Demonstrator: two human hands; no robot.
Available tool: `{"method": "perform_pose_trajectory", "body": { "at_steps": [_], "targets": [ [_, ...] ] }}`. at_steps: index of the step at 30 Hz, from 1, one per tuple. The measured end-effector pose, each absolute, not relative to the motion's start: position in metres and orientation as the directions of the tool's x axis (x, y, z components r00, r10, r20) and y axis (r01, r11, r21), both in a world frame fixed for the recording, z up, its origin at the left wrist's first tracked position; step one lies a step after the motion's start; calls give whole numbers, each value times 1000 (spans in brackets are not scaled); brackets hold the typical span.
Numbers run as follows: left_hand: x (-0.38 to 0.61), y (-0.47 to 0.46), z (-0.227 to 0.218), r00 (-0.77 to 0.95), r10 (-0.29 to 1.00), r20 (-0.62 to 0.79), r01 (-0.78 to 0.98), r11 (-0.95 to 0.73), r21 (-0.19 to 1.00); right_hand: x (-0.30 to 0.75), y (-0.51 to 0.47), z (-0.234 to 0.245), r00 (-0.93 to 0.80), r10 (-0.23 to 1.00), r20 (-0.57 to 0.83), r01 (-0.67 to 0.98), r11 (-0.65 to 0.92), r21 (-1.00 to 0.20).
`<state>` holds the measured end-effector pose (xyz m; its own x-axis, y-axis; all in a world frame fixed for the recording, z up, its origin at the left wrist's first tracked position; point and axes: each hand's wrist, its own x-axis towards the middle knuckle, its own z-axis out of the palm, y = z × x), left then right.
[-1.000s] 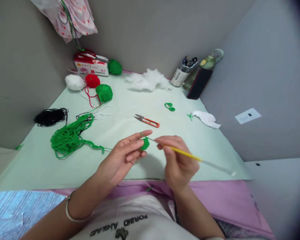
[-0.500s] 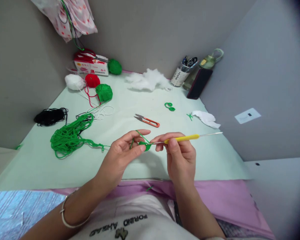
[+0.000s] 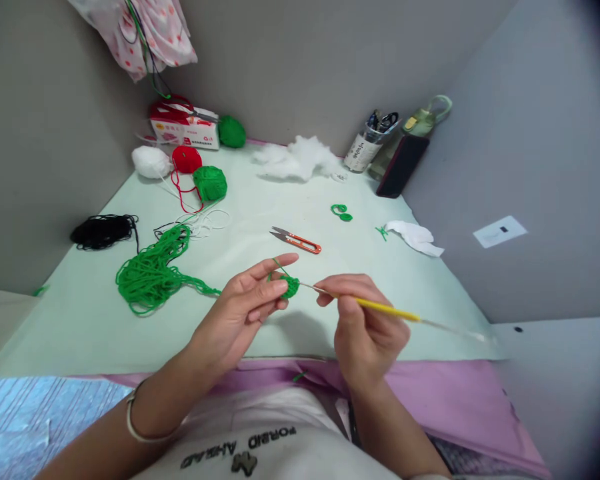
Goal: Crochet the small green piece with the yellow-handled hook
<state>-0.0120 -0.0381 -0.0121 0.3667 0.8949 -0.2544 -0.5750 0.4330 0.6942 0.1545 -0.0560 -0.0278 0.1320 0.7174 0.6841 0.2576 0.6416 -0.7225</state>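
Between thumb and fingers, my left hand (image 3: 253, 293) pinches a small green crochet piece (image 3: 291, 287). Its index finger is stretched out with a strand of green yarn running over it. My right hand (image 3: 367, 327) is closed on the yellow handle of a crochet hook (image 3: 387, 308), whose thin metal tip reaches the right edge of the piece. Whether the tip is inside a stitch I cannot tell. A loose green yarn heap (image 3: 153, 277) lies left of my left hand, and its strand leads toward that hand. Orange thread snips (image 3: 300, 241) rest just beyond my hands.
At the back left are a white yarn ball (image 3: 151, 162), a red one (image 3: 187, 159), green ones (image 3: 211, 183) and a box (image 3: 185, 130) with scissors on it. White stuffing (image 3: 300, 160), a pen cup (image 3: 364, 150) and a phone (image 3: 403, 167) stand or lie at the back.
My right hand has tilted the crochet hook, its back end swinging down and right. My left hand has turned slightly around the crochet piece. The green yarn heap has shifted right.
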Motion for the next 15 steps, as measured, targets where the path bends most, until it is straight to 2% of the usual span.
{"method": "perform_pose_trajectory", "body": {
  "at_steps": [3, 6, 8, 12, 13, 15],
  "targets": [
    [-11, -39, -11, 358, 912, -200, -544, 378, 749, 153, -52, -23, 128, 797, 590, 102, 581, -807],
    [-7, -42, -12, 308, 936, -169, -484, 308, 819, 151, -51, -24, 77, 810, 582, 159, 566, -809],
    [-5, -43, -13, 249, 954, -169, -476, 273, 836, 150, -54, -27, 53, 782, 621, 256, 590, -766],
    [-6, -39, -13, 334, 907, -257, -545, 408, 733, 155, -58, -31, -80, 670, 738, 480, 675, -560],
    [-7, -37, -13, 368, 887, -278, -559, 450, 697, 156, -57, -30, -52, 670, 740, 477, 668, -571],
    [-10, -34, -12, 391, 874, -289, -587, 478, 653, 159, -54, -27, 87, 729, 679, 362, 612, -703]
  ]
}}
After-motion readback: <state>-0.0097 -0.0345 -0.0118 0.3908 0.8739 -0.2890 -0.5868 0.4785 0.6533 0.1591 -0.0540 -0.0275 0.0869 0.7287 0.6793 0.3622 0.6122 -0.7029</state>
